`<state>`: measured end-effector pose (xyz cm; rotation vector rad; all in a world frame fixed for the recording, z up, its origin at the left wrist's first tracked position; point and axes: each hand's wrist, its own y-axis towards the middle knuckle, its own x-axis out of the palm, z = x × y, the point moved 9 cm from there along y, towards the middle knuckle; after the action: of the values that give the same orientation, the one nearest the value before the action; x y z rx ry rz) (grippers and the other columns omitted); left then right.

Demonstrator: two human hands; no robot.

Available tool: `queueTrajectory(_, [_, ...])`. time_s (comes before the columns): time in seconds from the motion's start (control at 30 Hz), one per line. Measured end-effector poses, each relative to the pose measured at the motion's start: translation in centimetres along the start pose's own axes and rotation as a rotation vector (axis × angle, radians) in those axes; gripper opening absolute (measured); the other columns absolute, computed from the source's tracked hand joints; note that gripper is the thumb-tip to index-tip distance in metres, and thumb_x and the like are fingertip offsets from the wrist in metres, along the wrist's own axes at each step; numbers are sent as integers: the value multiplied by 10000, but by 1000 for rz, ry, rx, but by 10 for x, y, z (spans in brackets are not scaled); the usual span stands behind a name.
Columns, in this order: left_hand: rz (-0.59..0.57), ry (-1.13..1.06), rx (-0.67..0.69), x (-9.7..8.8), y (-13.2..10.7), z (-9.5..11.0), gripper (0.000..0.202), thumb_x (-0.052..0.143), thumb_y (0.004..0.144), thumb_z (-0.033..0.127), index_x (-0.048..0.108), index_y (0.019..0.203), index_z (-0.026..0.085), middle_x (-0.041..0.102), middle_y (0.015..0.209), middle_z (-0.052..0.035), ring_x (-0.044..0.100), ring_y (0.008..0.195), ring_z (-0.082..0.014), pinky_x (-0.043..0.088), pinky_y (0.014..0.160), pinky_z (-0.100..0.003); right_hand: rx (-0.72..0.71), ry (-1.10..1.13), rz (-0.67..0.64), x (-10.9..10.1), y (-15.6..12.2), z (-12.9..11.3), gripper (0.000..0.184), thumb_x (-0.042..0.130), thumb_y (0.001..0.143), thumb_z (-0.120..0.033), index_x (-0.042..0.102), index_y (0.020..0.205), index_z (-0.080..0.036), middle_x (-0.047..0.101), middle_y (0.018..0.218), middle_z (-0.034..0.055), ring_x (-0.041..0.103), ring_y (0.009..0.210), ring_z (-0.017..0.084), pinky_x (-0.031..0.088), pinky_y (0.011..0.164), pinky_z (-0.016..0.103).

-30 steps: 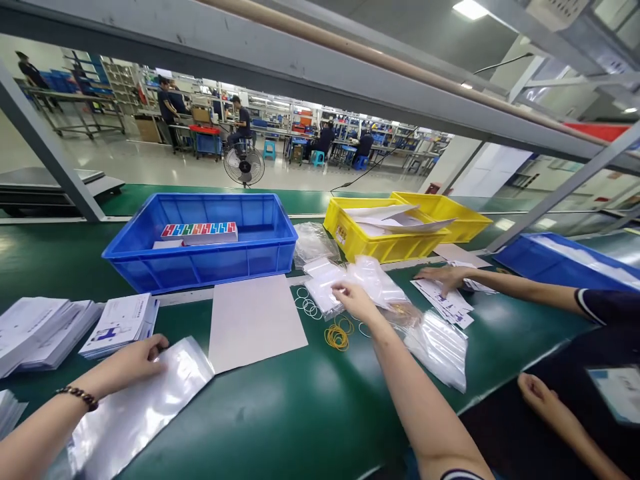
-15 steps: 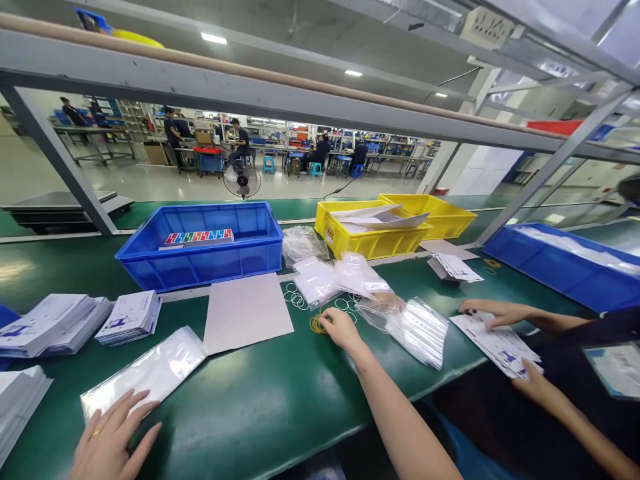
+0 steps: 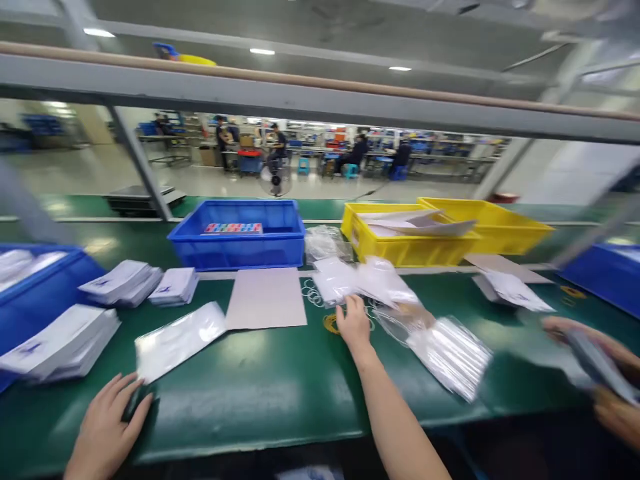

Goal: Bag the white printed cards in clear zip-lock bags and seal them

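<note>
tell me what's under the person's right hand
Thin yellow rubber bands show at the left edge of the right hand, on the glossy green tabletop. Whatever lies directly beneath the hand is covered, so I can't tell whether more bands are there.

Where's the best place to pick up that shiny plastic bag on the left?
Probably pinch the shiny plastic bag by its left end, bringing the left hand in from the near-left: it lies flat, with that end closest to the fingers.
</note>
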<state>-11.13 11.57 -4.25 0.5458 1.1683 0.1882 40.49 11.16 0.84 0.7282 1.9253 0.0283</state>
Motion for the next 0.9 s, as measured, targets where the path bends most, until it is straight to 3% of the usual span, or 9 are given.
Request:
queueTrajectory(0.17, [13, 47, -40, -21, 3, 31, 277, 436, 774, 356, 617, 885, 178, 616, 1025, -109, 514, 1082, -271, 428, 933, -425, -451, 174, 290, -13, -13, -31, 297, 401, 833, -350, 603, 878, -136, 620, 880, 135, 574, 852, 241, 453, 793, 375])
queueTrajectory(0.3, [-5, 56, -85, -23, 3, 34, 251, 426, 782, 272, 612, 922, 179, 598, 1071, -103, 503, 1102, -239, 442, 929, -392, -584, 233, 253, -8, -15, -40, 373, 362, 851, -431, 609, 780, -160, 646, 761, 107, 596, 721, 216, 471, 692, 332])
queueTrajectory(0.53, [19, 57, -125, -21, -8, 36, 270, 470, 749, 213, 583, 993, 182, 563, 1123, -112, 469, 1140, -260, 430, 933, -428, -392, 172, 177, 5, -3, -19, 399, 358, 780, -477, 614, 678, -188, 663, 728, 105, 595, 602, 216, 423, 472, 292])
queueTrajectory(0.63, [60, 79, -111, -29, -2, 34, 331, 478, 756, 231, 545, 1075, 172, 526, 1188, -126, 403, 1207, -280, 372, 982, -459, -350, 141, 165, 13, 1, -14, 359, 369, 739, -444, 614, 659, -194, 661, 732, 109, 588, 592, 221, 406, 445, 289])
queueTrajectory(0.7, [102, 123, -133, -46, 15, 24, 413, 481, 768, 275, 487, 1161, 148, 471, 1261, -148, 337, 1258, -290, 288, 1038, -472, -356, 122, 183, 15, 1, -15, 331, 374, 721, -416, 607, 638, -195, 659, 719, 107, 590, 596, 220, 397, 433, 281])
queueTrajectory(0.77, [112, 200, -247, -68, 43, 1, 533, 483, 779, 342, 395, 1254, 118, 385, 1342, -171, 263, 1302, -292, 213, 1072, -458, -375, 96, 225, 13, 0, -19, 315, 373, 718, -395, 595, 612, -198, 660, 699, 101, 595, 593, 213, 383, 416, 269])
queueTrajectory(0.83, [-21, 292, -440, -82, 74, -35, 688, 475, 779, 421, 262, 1337, 80, 274, 1412, -194, 171, 1339, -294, 184, 1077, -429, -404, 65, 263, 11, -1, -23, 313, 371, 722, -386, 588, 597, -198, 661, 680, 92, 601, 586, 203, 377, 404, 259])
queueTrajectory(0.87, [-163, 328, -498, -82, 89, -51, 769, 479, 766, 468, 194, 1364, 78, 237, 1430, -199, 149, 1346, -295, 178, 1075, -421, -420, 51, 277, 10, -2, -25, 315, 370, 726, -383, 588, 596, -196, 662, 676, 90, 606, 587, 199, 380, 404, 255])
queueTrajectory(0.9, [-229, 326, -499, -85, 104, -61, 849, 538, 713, 496, 192, 1369, 83, 265, 1418, -207, 183, 1335, -309, 195, 1063, -422, -433, 40, 286, 9, -3, -27, 317, 369, 729, -381, 588, 597, -195, 662, 675, 88, 611, 591, 197, 389, 409, 252])
